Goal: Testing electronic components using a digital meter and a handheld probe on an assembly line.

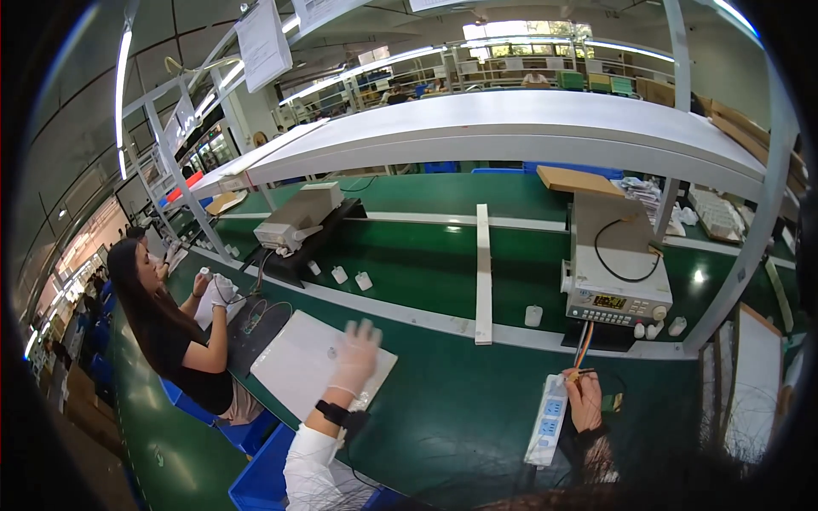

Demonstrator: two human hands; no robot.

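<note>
My left hand (356,358), in a thin white glove with a black band at the wrist, hovers over a white board (294,362). Its fingers are spread and slightly blurred, with nothing in them. On the right, my right hand (584,400) is closed, fingertips pinching the end of a bundle of multicoloured wires (583,345). These wires run down from the front of a grey bench meter (615,272) with a lit display. Just left of that hand, a white power strip (548,419) with blue sockets lies on the green bench. A small green piece (613,402) shows beside the right hand.
Several small white blocks, like this one (533,316), stand along the conveyor (417,264). A white bar (483,272) crosses it. A co-worker (192,332) sits at left near a dark mat (260,332). Another bench meter (298,217) stands beyond. A white shelf (511,128) spans overhead.
</note>
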